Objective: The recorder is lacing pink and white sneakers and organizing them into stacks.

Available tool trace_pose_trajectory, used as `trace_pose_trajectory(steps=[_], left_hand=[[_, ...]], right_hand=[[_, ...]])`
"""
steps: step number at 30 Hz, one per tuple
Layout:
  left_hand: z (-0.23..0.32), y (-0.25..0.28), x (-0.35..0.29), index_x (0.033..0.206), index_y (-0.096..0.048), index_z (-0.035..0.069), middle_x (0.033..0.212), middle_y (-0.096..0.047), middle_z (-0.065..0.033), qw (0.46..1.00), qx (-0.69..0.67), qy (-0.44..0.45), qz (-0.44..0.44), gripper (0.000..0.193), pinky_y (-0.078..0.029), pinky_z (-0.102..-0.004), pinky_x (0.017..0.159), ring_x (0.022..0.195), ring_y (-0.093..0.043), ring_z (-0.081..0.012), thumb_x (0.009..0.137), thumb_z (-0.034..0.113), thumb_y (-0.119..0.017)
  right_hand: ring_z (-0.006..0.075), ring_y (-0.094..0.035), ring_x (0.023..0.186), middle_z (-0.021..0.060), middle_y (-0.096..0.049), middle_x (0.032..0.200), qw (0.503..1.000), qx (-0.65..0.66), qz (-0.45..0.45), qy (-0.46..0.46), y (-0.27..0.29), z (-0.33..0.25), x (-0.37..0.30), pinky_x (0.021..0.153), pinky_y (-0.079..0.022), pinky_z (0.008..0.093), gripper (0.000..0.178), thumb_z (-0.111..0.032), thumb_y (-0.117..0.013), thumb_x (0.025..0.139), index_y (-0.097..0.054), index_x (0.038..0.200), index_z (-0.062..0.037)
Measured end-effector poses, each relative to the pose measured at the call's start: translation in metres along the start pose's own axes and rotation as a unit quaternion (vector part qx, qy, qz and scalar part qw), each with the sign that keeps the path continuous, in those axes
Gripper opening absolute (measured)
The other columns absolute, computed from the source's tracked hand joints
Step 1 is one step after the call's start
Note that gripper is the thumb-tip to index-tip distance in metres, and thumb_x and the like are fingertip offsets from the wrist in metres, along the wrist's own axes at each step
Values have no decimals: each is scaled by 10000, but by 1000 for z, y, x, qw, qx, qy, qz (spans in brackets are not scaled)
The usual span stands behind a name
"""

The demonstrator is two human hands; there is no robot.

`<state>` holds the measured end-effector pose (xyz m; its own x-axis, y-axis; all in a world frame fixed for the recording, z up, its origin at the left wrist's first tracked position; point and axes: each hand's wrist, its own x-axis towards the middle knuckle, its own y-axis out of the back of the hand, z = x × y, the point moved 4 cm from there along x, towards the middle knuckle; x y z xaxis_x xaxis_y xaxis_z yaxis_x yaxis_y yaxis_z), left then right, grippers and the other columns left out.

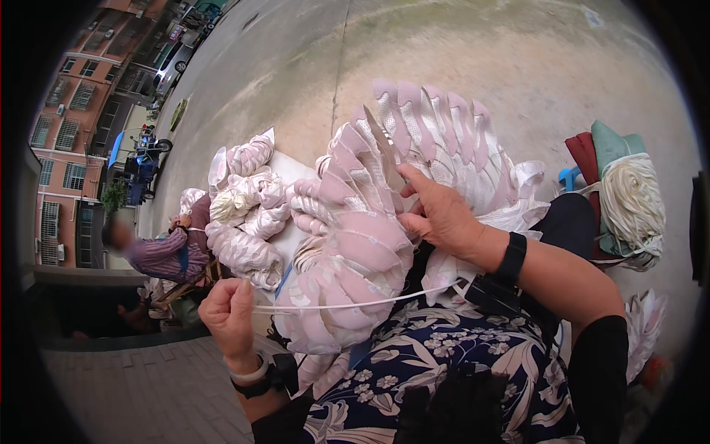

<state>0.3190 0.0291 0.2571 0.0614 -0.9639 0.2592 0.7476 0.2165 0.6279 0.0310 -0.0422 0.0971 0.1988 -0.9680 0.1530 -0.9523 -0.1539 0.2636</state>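
A long curved stack of pink and white fabric pieces (370,222) arches over my lap. My right hand (436,214) presses on the stack's middle, fingers pinching between pieces. My left hand (229,314) is closed on the end of a white cord (347,303) that runs taut to the right across the stack's lower part toward my right wrist. I wear a black wristband on the right wrist and a watch and a white bangle on the left.
Tied bundles of the same pink pieces (248,207) lie piled at the left. A person in a striped shirt (159,251) sits beyond them. A bag with coiled cream cord (629,200) stands at the right. Concrete ground (444,59) lies ahead.
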Motion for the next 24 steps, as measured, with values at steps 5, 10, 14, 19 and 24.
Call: trace_pose_trajectory(steps=[5,10,14,19,24], left_hand=[[8,1,-5,731,-576,-21,625,-503,42,1000,-16,-15,5,112,-310,-171,519,575,-401,-21,827,34,-595],[11,-4,-2,737,-578,-19,632,-494,51,1000,-21,-9,-5,114,-304,-169,519,575,-390,-14,837,36,-588],[-7,-6,-2,747,-581,-16,636,-492,56,999,-27,23,-21,115,-301,-168,521,576,-388,-11,842,48,-593],[8,-4,-9,747,-584,-21,627,-493,55,1000,-6,0,-22,122,-297,-166,513,570,-391,-11,844,54,-596],[11,0,-15,743,-594,-27,617,-504,52,999,0,2,-41,138,-297,-171,489,550,-394,-10,837,72,-610]], right_hand=[[278,-586,862,196,-542,1081,1000,19,-6,18,-11,4,-3,747,-476,336,542,-5,-538,786,-328,1285,-12],[362,-533,978,234,-528,1078,990,39,-136,29,-34,27,20,826,-436,380,405,7,-450,757,-413,1159,25],[417,-539,920,269,-575,939,987,62,-128,72,-40,34,26,782,-441,413,290,-76,-485,735,-527,993,51],[397,-591,805,242,-617,813,933,-224,-267,86,-24,18,28,703,-474,433,268,-211,-539,741,-612,852,21],[376,-613,775,227,-627,776,911,-286,-298,-8,-25,11,35,669,-492,427,299,-282,-633,691,-645,754,10]])
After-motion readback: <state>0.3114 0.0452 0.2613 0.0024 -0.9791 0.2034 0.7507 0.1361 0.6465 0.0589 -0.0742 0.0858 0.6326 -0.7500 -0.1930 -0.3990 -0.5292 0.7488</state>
